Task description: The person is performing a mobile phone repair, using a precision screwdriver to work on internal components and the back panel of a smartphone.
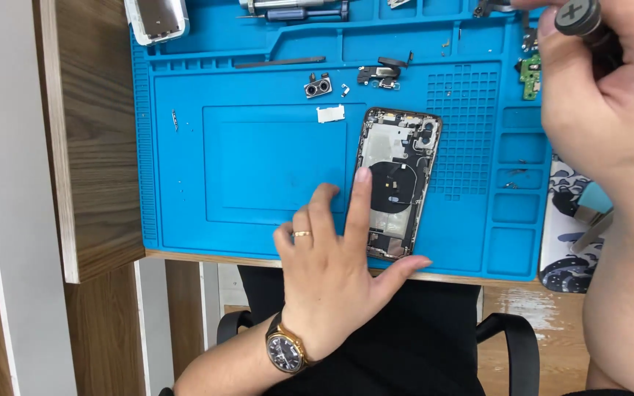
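Note:
An opened phone housing with its insides exposed lies on a blue repair mat. My left hand, wearing a ring and a gold wristwatch, steadies the housing: the index finger lies along its left edge and the thumb presses at its bottom corner. My right hand is raised close to the camera at the upper right, fingers closed on a screwdriver whose round grey cap shows a cross mark. The screwdriver's tip is hidden.
Small parts lie on the mat: a dual camera module, a black flex part, a white scrap, a green circuit piece. A phone screen rests at the top left. Tools sit along the top. A patterned pad is at the right.

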